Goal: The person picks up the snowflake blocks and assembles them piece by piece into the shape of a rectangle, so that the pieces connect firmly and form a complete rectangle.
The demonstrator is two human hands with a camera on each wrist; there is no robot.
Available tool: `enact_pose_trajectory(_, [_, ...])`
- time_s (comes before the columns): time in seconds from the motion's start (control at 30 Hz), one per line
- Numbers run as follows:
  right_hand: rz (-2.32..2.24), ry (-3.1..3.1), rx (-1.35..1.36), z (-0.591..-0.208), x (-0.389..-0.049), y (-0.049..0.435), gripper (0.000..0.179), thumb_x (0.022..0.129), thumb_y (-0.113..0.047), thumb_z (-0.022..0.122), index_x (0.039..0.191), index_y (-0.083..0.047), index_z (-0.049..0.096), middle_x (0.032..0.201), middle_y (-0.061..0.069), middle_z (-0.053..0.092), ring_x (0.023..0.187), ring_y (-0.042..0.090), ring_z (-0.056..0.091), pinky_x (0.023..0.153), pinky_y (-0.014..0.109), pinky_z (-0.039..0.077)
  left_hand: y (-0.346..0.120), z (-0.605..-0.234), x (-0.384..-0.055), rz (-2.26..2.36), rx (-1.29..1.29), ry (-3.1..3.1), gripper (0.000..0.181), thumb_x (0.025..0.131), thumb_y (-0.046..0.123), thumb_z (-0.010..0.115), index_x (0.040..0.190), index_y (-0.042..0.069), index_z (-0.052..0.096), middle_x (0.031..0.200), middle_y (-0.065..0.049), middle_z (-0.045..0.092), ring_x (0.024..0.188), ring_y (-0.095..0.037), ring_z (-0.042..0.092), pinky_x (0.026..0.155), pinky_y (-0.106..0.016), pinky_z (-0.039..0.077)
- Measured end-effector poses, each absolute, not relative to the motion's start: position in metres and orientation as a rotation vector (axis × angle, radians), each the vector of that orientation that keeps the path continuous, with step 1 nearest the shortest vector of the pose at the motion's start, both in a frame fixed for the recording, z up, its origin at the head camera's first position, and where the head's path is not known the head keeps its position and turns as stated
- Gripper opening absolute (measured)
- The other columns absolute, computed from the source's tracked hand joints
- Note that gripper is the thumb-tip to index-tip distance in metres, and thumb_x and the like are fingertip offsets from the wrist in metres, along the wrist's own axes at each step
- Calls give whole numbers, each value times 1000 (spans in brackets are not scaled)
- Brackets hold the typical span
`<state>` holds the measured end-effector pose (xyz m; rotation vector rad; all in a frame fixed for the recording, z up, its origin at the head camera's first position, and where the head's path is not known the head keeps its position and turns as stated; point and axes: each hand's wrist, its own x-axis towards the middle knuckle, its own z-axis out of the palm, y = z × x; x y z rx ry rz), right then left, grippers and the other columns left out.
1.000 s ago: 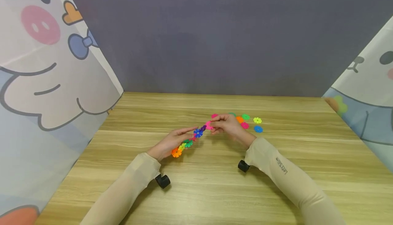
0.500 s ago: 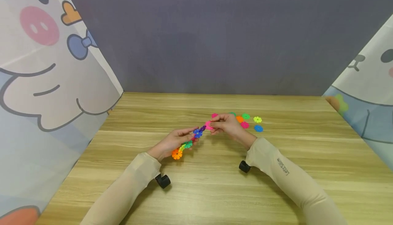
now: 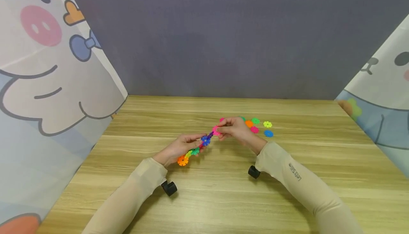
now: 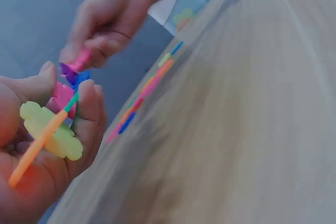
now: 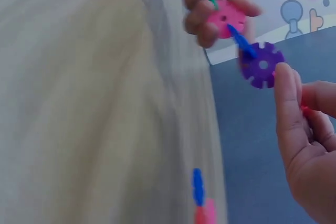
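My left hand point(image 3: 179, 149) holds a chain of notched plastic snowflake discs above the table. From its near end the chain runs through an orange disc point(image 3: 183, 161), a yellow disc point(image 4: 50, 130), a green one point(image 3: 195, 151), a pink-red one point(image 5: 227, 18), a blue disc point(image 3: 205, 140) and a purple disc point(image 5: 263, 65). The left thumb and fingers grip it around the blue and pink-red discs. Between thumb and fingertips my right hand point(image 3: 236, 130) pinches a bright pink disc point(image 3: 216, 131) against the purple one. Fingers hide how far those two interlock.
Loose discs lie flat on the wooden table point(image 3: 287, 191) behind and right of my right hand, among them a yellow disc point(image 3: 267, 124), a blue disc point(image 3: 268, 133) and an orange disc point(image 3: 249, 124). A grey wall point(image 3: 230, 42) rises behind the table.
The chain has tilted slightly, its blue disc now a little lower. The bright pink disc in my right hand has shifted slightly left toward the chain. Both hands otherwise stay nearly in place.
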<state>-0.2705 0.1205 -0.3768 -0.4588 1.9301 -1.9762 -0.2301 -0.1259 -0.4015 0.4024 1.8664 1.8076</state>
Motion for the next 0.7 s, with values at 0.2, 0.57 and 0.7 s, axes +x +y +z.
enact_pose_trajectory(0.2, [-1876,1982,-508,-373,-275,125,8,92,12,61,99,15,64,79,10,70,60,16,68,65,37,61,-123,-405,-232,1810,397,1858,45,105,10,51,148,0,44,117,-27,65,91,-18,65,73,-26,56])
enact_pose_trajectory(0.57, [-1817,2038,-568,-382,-276,134,11,92,9,63,101,15,64,84,9,72,64,17,69,68,42,61,-122,-404,-234,1785,411,1889,46,103,11,55,147,1,47,120,-26,63,95,-21,63,76,-29,56])
enact_pose_trajectory(0.7, [-1830,2040,-563,-382,-276,133,12,92,10,63,102,17,63,83,9,71,63,16,69,67,41,61,-122,-402,-231,1790,402,1891,45,103,12,55,147,2,48,121,-26,63,96,-21,63,77,-30,57])
